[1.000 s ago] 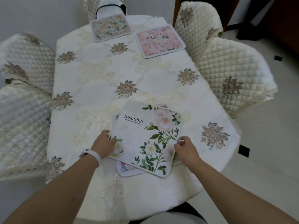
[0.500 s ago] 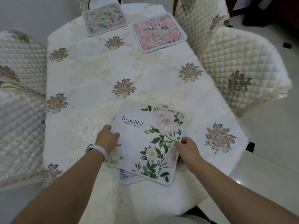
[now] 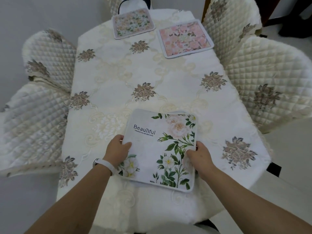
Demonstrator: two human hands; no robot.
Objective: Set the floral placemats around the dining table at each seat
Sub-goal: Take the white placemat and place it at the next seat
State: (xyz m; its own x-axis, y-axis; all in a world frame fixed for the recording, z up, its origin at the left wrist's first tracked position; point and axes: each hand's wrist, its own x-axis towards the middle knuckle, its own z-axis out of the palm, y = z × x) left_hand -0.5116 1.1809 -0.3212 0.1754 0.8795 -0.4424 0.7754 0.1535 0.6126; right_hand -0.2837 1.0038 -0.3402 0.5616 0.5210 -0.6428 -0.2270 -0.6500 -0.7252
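A white placemat (image 3: 160, 149) printed with green leaves, white flowers and the word "Beautiful" tops a small stack near the table's front edge. My left hand (image 3: 117, 150) grips its left edge, thumb on top. My right hand (image 3: 198, 153) grips its right edge the same way. Only a thin rim of the mats beneath shows at the stack's far edge. Two more placemats lie flat at the far end: a pale green-and-peach one (image 3: 133, 22) at the head seat and a pink one (image 3: 184, 38) at the far right seat.
The table (image 3: 118, 73) wears a cream embroidered cloth with brown flower motifs. Quilted cream chairs stand at the left (image 3: 49, 56), near left (image 3: 32, 124), right (image 3: 270, 85) and far right (image 3: 231, 19). A white chair with black trim (image 3: 133, 4) sits at the head.
Both hands have shifted further onto the top placemat's edges, and the stack now sits squarer, hiding the mat beneath. The camera view has tilted slightly.
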